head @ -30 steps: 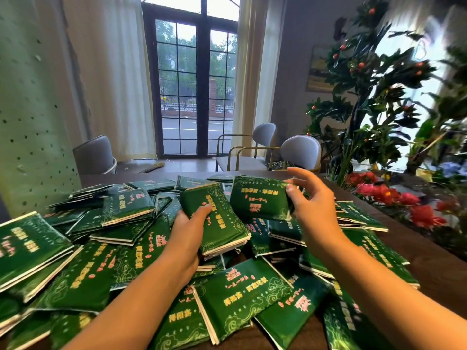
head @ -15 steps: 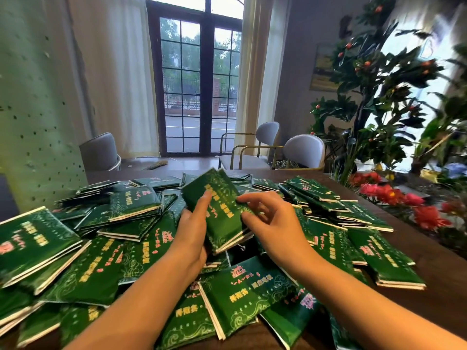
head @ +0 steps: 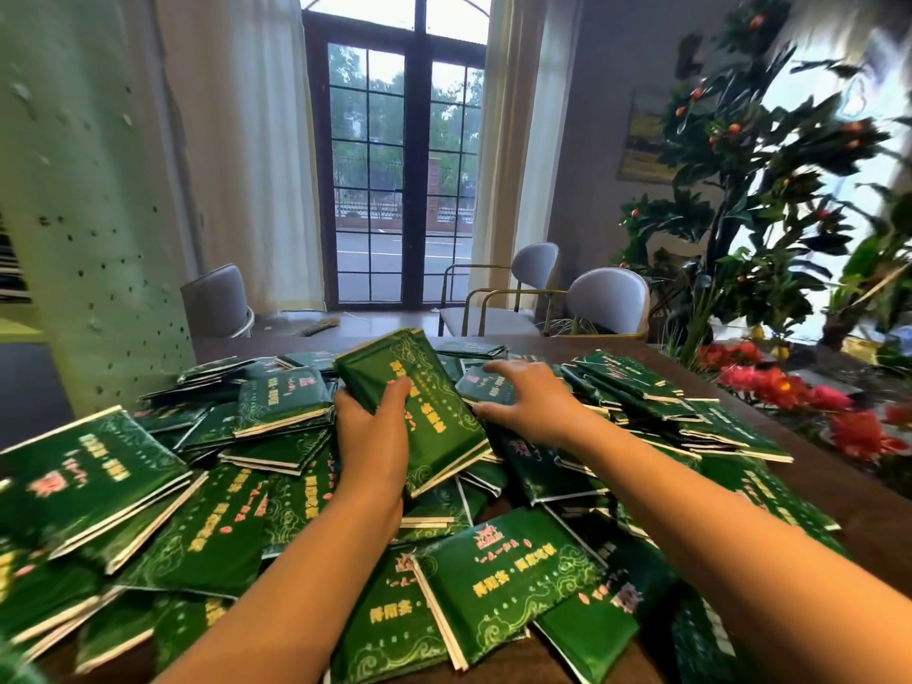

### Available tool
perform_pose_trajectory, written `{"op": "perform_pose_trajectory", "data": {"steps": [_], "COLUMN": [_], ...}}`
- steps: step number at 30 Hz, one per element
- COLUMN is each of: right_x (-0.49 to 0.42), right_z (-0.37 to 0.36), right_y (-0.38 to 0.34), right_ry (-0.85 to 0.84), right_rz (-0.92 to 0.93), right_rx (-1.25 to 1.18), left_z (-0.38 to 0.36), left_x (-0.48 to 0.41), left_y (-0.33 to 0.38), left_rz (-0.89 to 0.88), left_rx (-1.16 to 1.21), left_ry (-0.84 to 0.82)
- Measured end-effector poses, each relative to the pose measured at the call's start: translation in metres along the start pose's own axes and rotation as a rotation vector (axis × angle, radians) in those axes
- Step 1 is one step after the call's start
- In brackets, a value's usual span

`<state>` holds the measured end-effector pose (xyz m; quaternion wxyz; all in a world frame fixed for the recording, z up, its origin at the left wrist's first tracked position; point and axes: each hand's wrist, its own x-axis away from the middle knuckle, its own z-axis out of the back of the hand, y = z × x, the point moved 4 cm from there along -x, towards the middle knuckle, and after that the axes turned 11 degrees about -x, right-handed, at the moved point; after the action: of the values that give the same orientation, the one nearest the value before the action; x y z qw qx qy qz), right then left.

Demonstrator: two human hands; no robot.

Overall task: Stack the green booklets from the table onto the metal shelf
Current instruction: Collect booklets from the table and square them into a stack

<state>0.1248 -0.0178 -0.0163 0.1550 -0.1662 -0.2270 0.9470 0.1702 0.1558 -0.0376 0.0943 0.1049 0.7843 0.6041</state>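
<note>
Hands apart: left hand (head: 371,431) grips a slanting stack of glossy green paper booklets (head: 434,422), while right hand (head: 535,404) (fingers spread, empty) hovers nearer the loose green booklet (head: 476,387) just beyond.

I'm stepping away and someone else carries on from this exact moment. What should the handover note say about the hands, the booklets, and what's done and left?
Left hand: grips a small stack of green booklets, raised and tilted above the pile.
Right hand: open, fingers spread low beside that stack; whether it touches anything is unclear.
Booklets: the loose booklets lie scattered in a heap across the table.
Done: a few gathered in the left hand. No metal shelf is plainly in view, so nothing is seen stacked there.
Left: gather more, carry them to the shelf and stack them; most of the heap is on the table.
</note>
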Motion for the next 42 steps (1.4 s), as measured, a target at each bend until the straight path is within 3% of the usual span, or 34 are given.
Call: {"op": "perform_pose_trajectory", "data": {"steps": [5, 9, 14, 18, 23, 31, 38, 42], "right_x": [-0.004, 0.005, 0.024, 0.04, 0.067, 0.101, 0.11, 0.112], "right_z": [-0.006, 0.006, 0.026, 0.036, 0.036, 0.02, 0.006, 0.005], "right_y": [0.004, 0.001, -0.002, -0.003, -0.014, -0.029, -0.028, -0.026], "right_ry": [-0.099, 0.052, 0.27, 0.343, 0.447, 0.358, 0.208, 0.123], "right_rz": [-0.013, 0.061, 0.238, 0.305, 0.447, 0.733, 0.761, 0.702], "right_rx": [0.165, 0.16, -0.093, -0.338, -0.383, -0.171, 0.057, 0.013], "left_z": [0.002, 0.001, -0.002, -0.005, -0.008, -0.017, -0.026, -0.025], "left_x": [0.002, 0.002, 0.005, 0.009, 0.013, 0.023, 0.034, 0.033], "left_y": [0.001, 0.002, 0.003, -0.001, -0.004, -0.012, -0.01, -0.012], "left_rz": [-0.022, 0.002, 0.0, 0.065, 0.068, 0.229, 0.334, 0.311], "left_rx": [-0.052, -0.07, -0.151, -0.166, -0.274, -0.144, 0.019, -0.008], "left_ry": [0.029, 0.011, -0.028, -0.108, -0.17, -0.314, -0.519, -0.468]}}
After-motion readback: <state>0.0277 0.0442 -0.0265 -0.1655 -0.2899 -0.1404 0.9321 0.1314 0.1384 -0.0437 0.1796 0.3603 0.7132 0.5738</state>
